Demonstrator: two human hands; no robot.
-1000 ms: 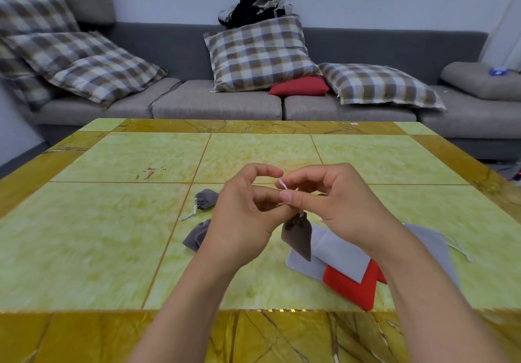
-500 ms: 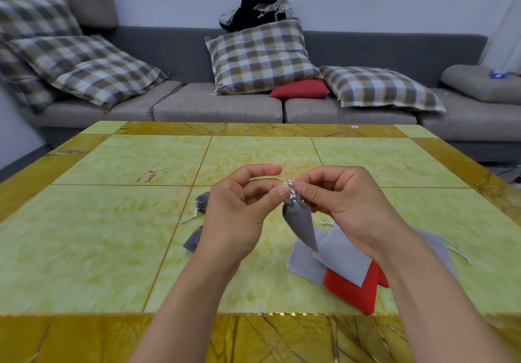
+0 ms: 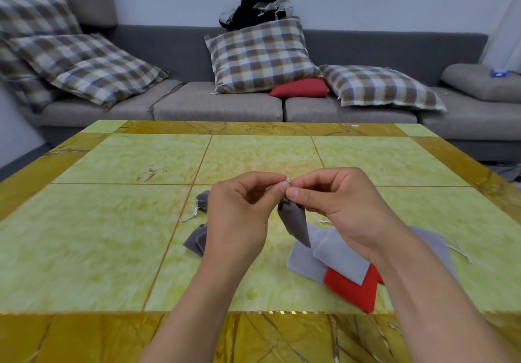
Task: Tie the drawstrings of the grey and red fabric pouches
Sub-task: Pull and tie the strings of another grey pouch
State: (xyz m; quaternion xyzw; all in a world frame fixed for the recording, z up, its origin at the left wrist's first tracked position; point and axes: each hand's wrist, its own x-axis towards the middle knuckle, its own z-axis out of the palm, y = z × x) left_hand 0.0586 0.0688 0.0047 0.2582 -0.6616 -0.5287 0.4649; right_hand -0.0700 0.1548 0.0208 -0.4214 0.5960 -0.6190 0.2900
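Head view: my left hand point(image 3: 239, 216) and right hand point(image 3: 338, 207) meet above the worktop point(image 3: 98, 235), each grip pinched tight on the pale drawstring point(image 3: 287, 182) of a small dark grey pouch point(image 3: 294, 224). It hangs limp from its gathered neck, seemingly light, soft and empty. That thin cord looks slippery, so fingertips near the knot suit best. Both wrists angle inward, fingers curled.

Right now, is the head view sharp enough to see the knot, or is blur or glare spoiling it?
Head view: lighting even, no glare on the table; the pouch is sharp, but the string at the fingertips is too small to judge; the edges bend from the wide lens.
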